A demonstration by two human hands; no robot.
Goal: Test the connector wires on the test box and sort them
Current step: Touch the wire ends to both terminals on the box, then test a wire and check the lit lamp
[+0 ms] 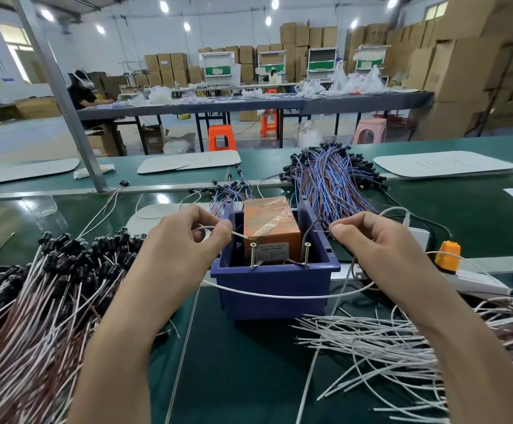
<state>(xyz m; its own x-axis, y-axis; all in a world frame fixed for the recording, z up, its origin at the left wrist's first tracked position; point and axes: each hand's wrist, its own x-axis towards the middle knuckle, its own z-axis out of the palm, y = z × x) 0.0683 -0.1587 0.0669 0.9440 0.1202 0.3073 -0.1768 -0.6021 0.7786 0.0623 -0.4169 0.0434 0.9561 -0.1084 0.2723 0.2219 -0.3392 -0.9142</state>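
**wirefan:** so where's the wire sitting right now?

**benchrat:** it's one thin white wire (279,296) with glossy insulation. It sags in a long slack curve across the front of the blue plastic bin (273,310) and runs up toward each hand. The left hand (184,237) pinches one end between thumb and forefinger. The stripped tip pokes out right by the head of the left screw (252,255), can't tell if it touches. The right hand (371,240) pinches a thin end the same way, up above the right screw (306,255) and clear of it.

**wirefan:** and the test box?

**benchrat:** the test box (269,231) is an orange block wrapped in crinkly clear tape, inside the bin. Both screws stand upright at its near side.

**wirefan:** piles?

**benchrat:** left of the bin there's a black-capped heap (50,286) of white and reddish strands. On the right is a loose white fan (386,347) with bare ends, and a blue-purple bundle (331,179) lies behind. All of it is on the smooth green bench (233,362).
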